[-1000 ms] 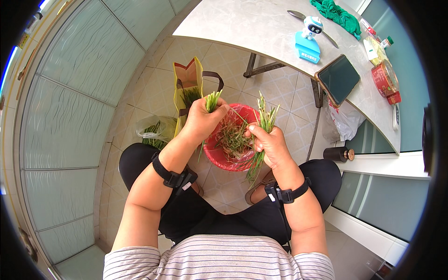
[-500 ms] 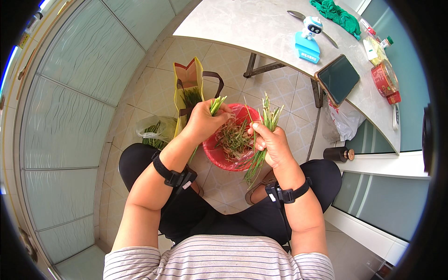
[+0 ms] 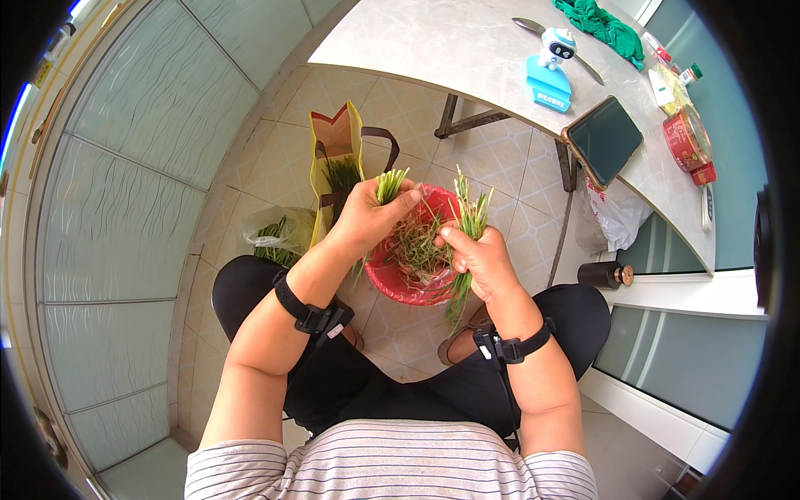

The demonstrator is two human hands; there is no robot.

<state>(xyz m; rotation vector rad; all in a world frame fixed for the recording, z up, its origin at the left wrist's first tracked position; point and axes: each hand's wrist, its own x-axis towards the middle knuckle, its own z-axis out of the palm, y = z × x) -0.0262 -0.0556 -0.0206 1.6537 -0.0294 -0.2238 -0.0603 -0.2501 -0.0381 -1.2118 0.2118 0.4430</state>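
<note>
Above the red basin (image 3: 400, 283) of trimmings, the left hand (image 3: 371, 215) has swung its clamped bunch of green stalks (image 3: 390, 183) toward the right hand (image 3: 482, 260), which grips another bunch (image 3: 472, 218), suggesting sorting continues beside the yellow bag (image 3: 333, 154).

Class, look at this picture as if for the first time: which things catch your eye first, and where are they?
In the middle, the left hand and the right hand each grip a bunch of thin green stalks over a round red plastic basin of trimmings on the tiled floor. Behind it stands an open yellow paper bag; at upper right, a pale stone table carries a dark tablet.
</note>
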